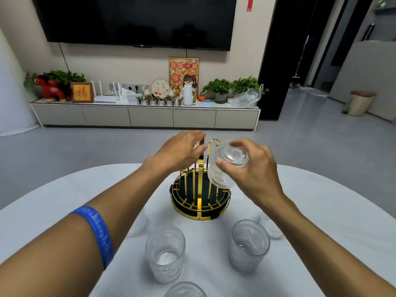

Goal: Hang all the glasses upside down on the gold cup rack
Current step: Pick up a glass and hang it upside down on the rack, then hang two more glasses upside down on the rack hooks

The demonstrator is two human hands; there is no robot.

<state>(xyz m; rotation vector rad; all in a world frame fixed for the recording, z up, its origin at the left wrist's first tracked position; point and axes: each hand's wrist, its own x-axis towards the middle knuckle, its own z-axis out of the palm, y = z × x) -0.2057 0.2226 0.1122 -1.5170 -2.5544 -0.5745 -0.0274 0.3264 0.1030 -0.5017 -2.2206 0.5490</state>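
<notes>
Glassware goes up first: our right hand (255, 174) pinches a ribbed tumbler (228, 165) between thumb and fingertips, tilted base-up just beside the tall looped prong (212, 150) of the gold cup rack (200, 197). Our left hand (180, 153), fingers loosely spread and holding nothing, hovers at the rack's upper prongs, seemingly to steady it. The rack's pegs that we can see carry no glasses, so we judge the first hanging is underway. Two upright tumblers (165, 254) (248, 245) wait on the white worktop (321, 211) nearer us, another rim (185, 290) shows at the bottom edge, and more are partly hidden by our arms. Next, the mouth must align over a prong tip and lower gently.
</notes>
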